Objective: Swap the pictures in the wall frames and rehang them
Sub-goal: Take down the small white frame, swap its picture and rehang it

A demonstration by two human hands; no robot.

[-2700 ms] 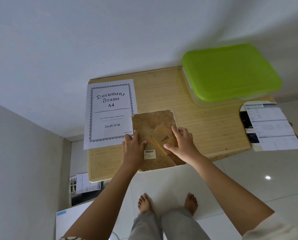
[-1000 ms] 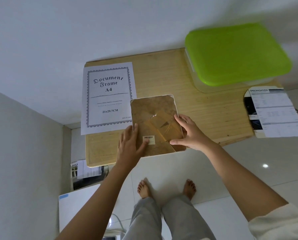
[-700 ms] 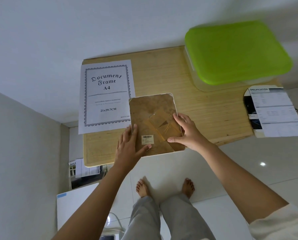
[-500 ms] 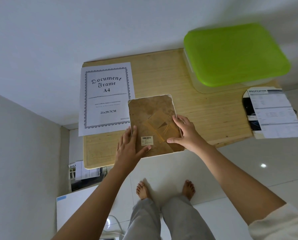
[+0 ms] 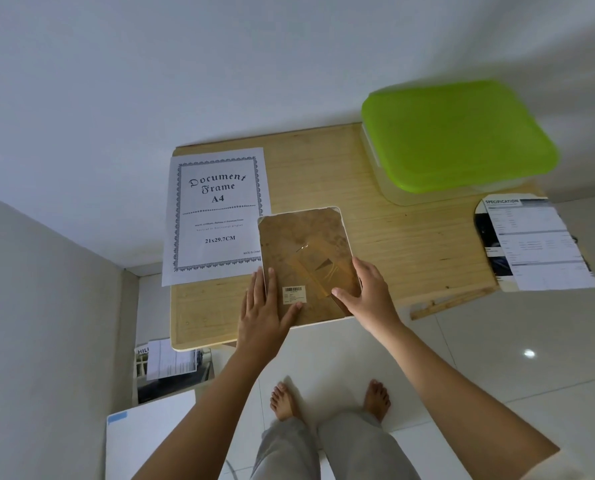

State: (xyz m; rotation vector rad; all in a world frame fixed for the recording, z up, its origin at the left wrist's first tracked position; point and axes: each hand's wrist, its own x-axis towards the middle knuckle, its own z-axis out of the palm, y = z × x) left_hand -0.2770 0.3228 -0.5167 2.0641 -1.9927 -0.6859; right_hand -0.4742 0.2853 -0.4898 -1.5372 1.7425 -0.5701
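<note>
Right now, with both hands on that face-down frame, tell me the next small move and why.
Probably lift the brown backing out at an edge. The frame lies face down on the table, backing seated, left hand and right hand flat on it; the printed sheet lies beside it.

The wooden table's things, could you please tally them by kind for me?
Frame: 1
Paper: 2, the A4 sheet and the specification sheet
Box: 1
Total: 4
</note>
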